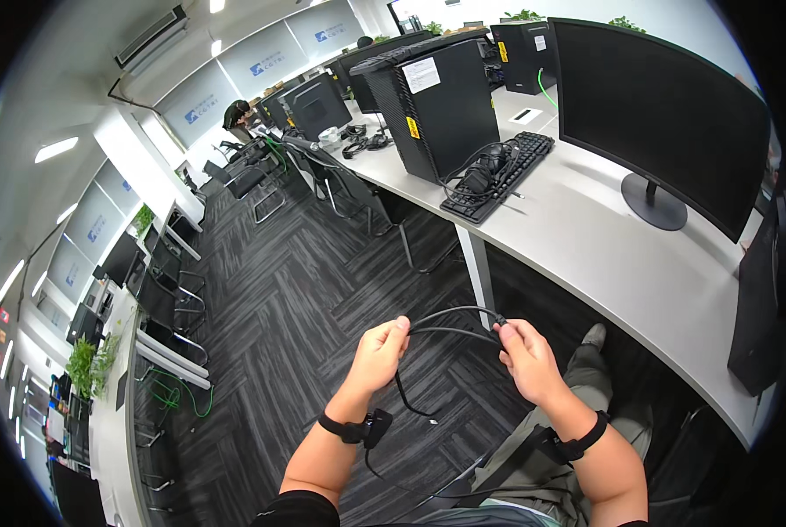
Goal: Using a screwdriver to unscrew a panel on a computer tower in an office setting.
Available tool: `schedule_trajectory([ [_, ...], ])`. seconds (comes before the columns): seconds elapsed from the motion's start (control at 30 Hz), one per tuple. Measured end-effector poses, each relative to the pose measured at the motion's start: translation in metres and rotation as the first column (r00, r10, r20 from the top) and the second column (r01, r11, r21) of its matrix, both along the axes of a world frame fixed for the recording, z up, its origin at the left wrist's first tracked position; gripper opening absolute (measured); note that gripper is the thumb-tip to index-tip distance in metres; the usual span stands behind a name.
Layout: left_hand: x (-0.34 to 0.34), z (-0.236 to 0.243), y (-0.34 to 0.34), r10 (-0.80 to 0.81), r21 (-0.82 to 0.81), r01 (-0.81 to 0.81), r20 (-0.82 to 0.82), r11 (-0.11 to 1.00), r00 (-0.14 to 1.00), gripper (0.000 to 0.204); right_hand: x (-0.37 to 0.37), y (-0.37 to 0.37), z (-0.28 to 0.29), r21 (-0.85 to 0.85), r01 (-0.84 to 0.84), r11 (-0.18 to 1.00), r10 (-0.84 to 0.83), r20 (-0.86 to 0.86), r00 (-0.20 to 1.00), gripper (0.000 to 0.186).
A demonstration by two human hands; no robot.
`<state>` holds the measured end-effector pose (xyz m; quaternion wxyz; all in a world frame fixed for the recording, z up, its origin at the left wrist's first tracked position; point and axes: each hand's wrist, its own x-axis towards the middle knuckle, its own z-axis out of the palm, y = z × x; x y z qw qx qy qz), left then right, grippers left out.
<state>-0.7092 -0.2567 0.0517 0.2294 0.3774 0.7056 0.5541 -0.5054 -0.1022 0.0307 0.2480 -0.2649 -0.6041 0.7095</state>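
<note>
A black cable is looped between my two hands, above the carpet and below the desk's front edge. My left hand is closed round the cable, thumb on top. From under it a short length hangs down, ending in a small light-tipped plug. My right hand pinches the cable's other side, where a thicker black part shows at the fingertips. Each wrist wears a black strap with a small device.
To the right, a white desk carries a monitor, a black computer tower and a keyboard with a coiled cable bundle. Chairs stand farther along. Green cable lies on the left floor. Another person bends at the back.
</note>
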Motion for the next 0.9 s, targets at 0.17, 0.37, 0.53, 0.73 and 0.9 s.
schedule_trajectory([
  [0.17, 0.004, 0.002, -0.007, -0.110, -0.158, 0.093, -0.105, 0.983, 0.988, 0.038, 0.006, 0.003, 0.000, 0.081, -0.014, 0.997, 0.021, -0.077, 0.997, 0.029],
  [0.37, 0.012, 0.009, -0.016, -0.318, -0.251, 0.253, -0.269, 0.934, 0.909, 0.029, 0.010, 0.017, 0.019, 0.686, 0.160, 0.710, -0.111, -0.115, 0.987, 0.026],
  [0.53, 0.016, 0.001, -0.006, -0.312, -0.184, 0.307, -0.001, 0.934, 0.950, 0.026, 0.025, 0.020, 0.038, 0.722, -0.046, 0.690, 0.068, -0.001, 0.998, 0.023],
  [0.73, 0.048, -0.017, 0.015, -0.297, -0.050, 0.354, 0.445, 0.934, 0.845, 0.029, -0.005, -0.010, 0.017, 0.745, 0.103, 0.659, 0.093, -0.216, 0.972, 0.023],
  [0.9, 0.065, -0.049, 0.032, -0.314, 0.343, 0.039, 0.802, 0.939, 0.508, 0.022, -0.006, -0.021, -0.003, 0.732, 0.188, 0.655, 0.034, -0.277, 0.960, 0.027],
])
